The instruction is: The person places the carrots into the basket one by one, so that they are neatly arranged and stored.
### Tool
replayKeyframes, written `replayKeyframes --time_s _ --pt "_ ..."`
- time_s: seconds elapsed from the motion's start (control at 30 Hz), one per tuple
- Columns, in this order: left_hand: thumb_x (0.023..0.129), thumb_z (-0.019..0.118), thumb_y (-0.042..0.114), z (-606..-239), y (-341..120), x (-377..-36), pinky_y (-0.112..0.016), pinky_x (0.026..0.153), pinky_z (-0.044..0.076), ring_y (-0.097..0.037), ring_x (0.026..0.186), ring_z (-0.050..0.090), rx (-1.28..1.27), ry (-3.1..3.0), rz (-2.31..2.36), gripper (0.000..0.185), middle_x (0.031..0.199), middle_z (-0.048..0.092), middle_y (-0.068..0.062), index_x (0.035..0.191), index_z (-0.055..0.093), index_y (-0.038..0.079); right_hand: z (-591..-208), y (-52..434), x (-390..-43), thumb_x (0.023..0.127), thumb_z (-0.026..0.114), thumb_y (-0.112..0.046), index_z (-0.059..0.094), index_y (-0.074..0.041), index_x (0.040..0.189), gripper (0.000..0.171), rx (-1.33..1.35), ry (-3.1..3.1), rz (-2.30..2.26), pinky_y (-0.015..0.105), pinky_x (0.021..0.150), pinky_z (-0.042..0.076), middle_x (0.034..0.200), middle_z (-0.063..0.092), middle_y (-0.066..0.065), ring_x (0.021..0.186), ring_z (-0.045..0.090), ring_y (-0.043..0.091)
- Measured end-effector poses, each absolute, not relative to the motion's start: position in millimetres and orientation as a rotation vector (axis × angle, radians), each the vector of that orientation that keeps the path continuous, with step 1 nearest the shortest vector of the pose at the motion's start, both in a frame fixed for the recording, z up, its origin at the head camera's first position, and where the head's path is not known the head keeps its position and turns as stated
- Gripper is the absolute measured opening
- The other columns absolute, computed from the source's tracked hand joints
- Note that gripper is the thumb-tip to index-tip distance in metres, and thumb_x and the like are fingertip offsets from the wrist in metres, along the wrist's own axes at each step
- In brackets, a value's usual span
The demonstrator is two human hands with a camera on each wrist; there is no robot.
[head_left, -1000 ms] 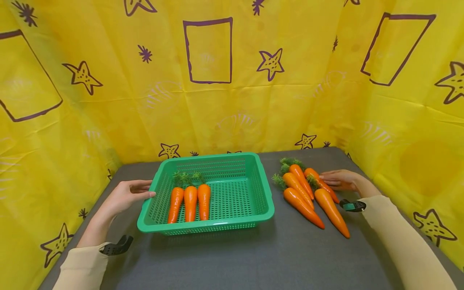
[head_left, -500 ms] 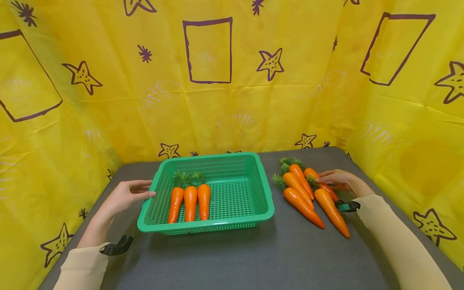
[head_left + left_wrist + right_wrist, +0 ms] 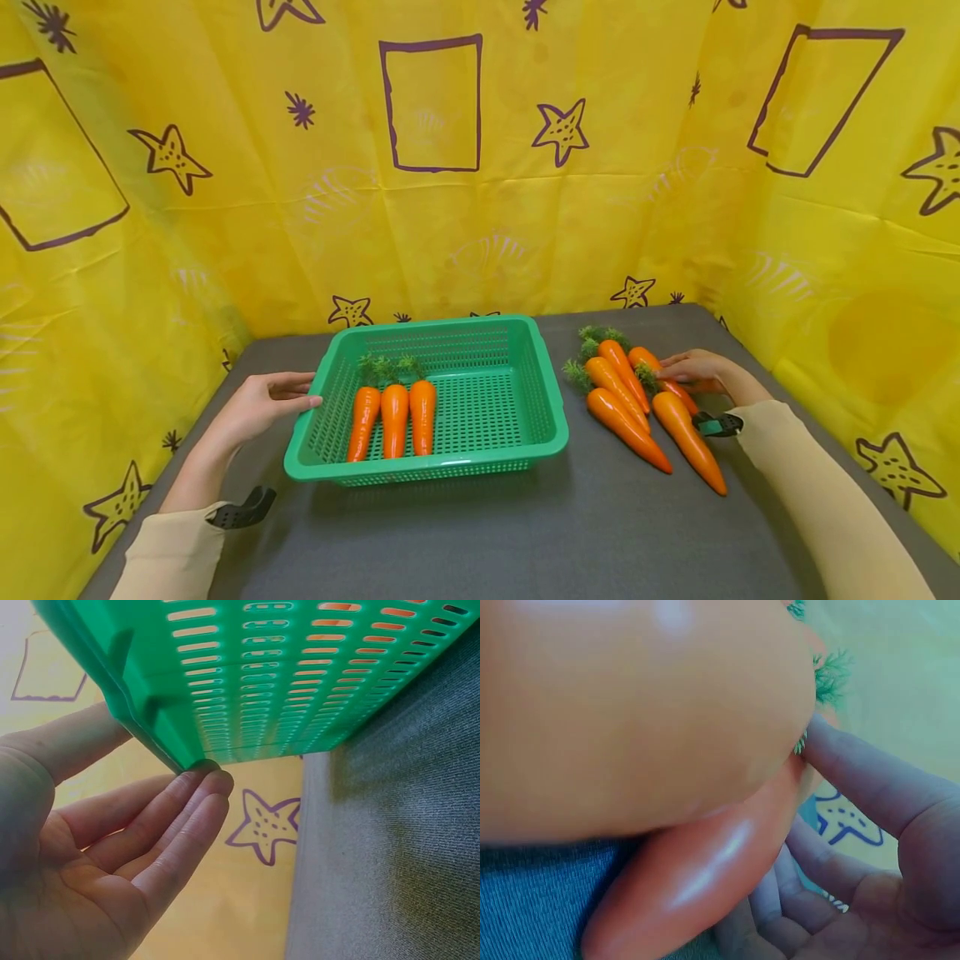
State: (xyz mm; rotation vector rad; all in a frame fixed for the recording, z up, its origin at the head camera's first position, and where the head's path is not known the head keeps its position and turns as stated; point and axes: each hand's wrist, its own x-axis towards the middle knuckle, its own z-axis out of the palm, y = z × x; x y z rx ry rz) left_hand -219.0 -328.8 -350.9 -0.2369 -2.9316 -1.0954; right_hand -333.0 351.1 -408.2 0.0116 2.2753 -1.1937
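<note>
Five orange carrots with green tufts are seen in a cluster on the grey surface [image 3: 525, 533], to the right of a green basket [image 3: 551, 417], and the rightmost carrot [image 3: 671, 385] of the cluster, slim, glossy and partly covered by fingers, is the one being handled. Three more carrots [image 3: 393, 419] are laid side by side, tips toward the viewer, in the left half of the basket. The right hand [image 3: 697, 371] is set against the rightmost carrot from its outer side; in the right wrist view the fingers [image 3: 870, 780] are curled round the carrot's underside and it is gripped. The left hand [image 3: 258, 406] is kept flat, the fingers [image 3: 187, 810] nearly straight and touching the basket's left rim and wall, with nothing clasped
</note>
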Motion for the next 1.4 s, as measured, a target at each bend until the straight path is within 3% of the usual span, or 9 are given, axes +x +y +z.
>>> replayKeyframes --time_s 0.2,0.37,0.6,0.73,0.8,0.93,1.0,1.13,1.4 --pt "0.085 0.069 0.043 -350.0 -328.4 -219.2 -0.051 0.090 0.050 -0.033 0.107 0.063 -0.241 -2.929 -1.091 0.063 0.119 0.065 -0.019 0.132 0.056 0.003 -407.6 349.3 -335.4 0.093 0.060 -0.029 0.029 0.011 0.143 0.071 0.036 2.277 -1.213 0.044 0.098 0.046 0.114 0.063 0.008 0.093 0.057 0.005" --pt "0.085 0.069 0.043 -349.5 -328.1 -219.4 -0.051 0.090 0.049 -0.033 0.107 0.063 -0.244 -2.931 -1.090 0.063 0.118 0.065 -0.019 0.131 0.056 0.003 -406.7 348.5 -335.8 0.094 0.059 -0.027 0.026 0.012 0.144 0.071 0.037 2.263 -1.226 0.040 0.094 0.047 0.079 0.059 -0.012 0.080 0.055 0.004" --pt "0.085 0.069 0.043 -349.3 -328.4 -219.6 -0.052 0.090 0.049 -0.034 0.107 0.063 -0.252 -2.936 -1.083 0.063 0.119 0.065 -0.019 0.132 0.056 0.003 -406.6 349.2 -334.7 0.093 0.059 -0.028 0.023 0.013 0.144 0.075 0.053 2.245 -1.277 0.053 0.105 0.038 0.106 0.059 -0.006 0.087 0.057 0.002" --pt "0.085 0.069 0.043 -349.2 -328.7 -219.7 -0.052 0.090 0.049 -0.034 0.107 0.063 -0.252 -2.939 -1.081 0.064 0.119 0.065 -0.019 0.132 0.055 0.003 -403.9 349.7 -334.0 0.094 0.059 -0.028 0.020 0.013 0.145 0.075 0.078 2.217 -1.321 0.044 0.101 0.045 0.104 0.062 -0.006 0.085 0.060 0.001" --pt "0.085 0.069 0.043 -349.2 -328.8 -219.6 -0.052 0.090 0.049 -0.034 0.108 0.062 -0.249 -2.939 -1.085 0.064 0.119 0.064 -0.020 0.132 0.055 0.003 -402.4 349.1 -333.3 0.094 0.059 -0.026 0.019 0.012 0.145 0.075 0.088 2.199 -1.348 0.035 0.095 0.049 0.112 0.063 0.005 0.084 0.061 0.000" --pt "0.085 0.069 0.043 -349.1 -329.0 -219.1 -0.052 0.090 0.049 -0.034 0.108 0.062 -0.241 -2.941 -1.094 0.064 0.120 0.064 -0.020 0.132 0.055 0.003 -400.9 348.0 -333.1 0.095 0.057 -0.025 0.015 0.014 0.145 0.076 0.071 2.191 -1.368 0.025 0.086 0.053 0.145 0.033 0.031 0.090 0.061 0.001" --pt "0.085 0.069 0.043 -348.9 -329.0 -218.9 -0.052 0.090 0.049 -0.034 0.108 0.062 -0.238 -2.942 -1.097 0.064 0.120 0.064 -0.020 0.132 0.055 0.003 -400.3 347.3 -332.9 0.095 0.057 -0.026 0.014 0.014 0.145 0.077 0.067 2.202 -1.359 0.024 0.086 0.053 0.151 0.016 0.034 0.100 0.061 0.007" --pt "0.085 0.069 0.044 -349.4 -329.2 -219.1 -0.052 0.090 0.049 -0.034 0.108 0.062 -0.236 -2.941 -1.097 0.064 0.120 0.064 -0.020 0.132 0.055 0.003 -397.2 347.3 -331.4 0.094 0.058 -0.028 0.013 0.013 0.146 0.079 0.060 2.233 -1.339 0.024 0.088 0.052 0.152 0.009 0.034 0.119 0.053 0.019" --pt "0.084 0.069 0.044 -349.9 -329.1 -218.6 -0.052 0.091 0.049 -0.033 0.108 0.062 -0.235 -2.940 -1.094 0.065 0.119 0.065 -0.019 0.133 0.055 0.004 -386.7 347.8 -327.9 0.094 0.059 -0.026 0.009 0.013 0.147 0.082 0.056 2.221 -1.408 0.022 0.084 0.053 0.152 0.009 0.034 0.086 0.060 -0.003"
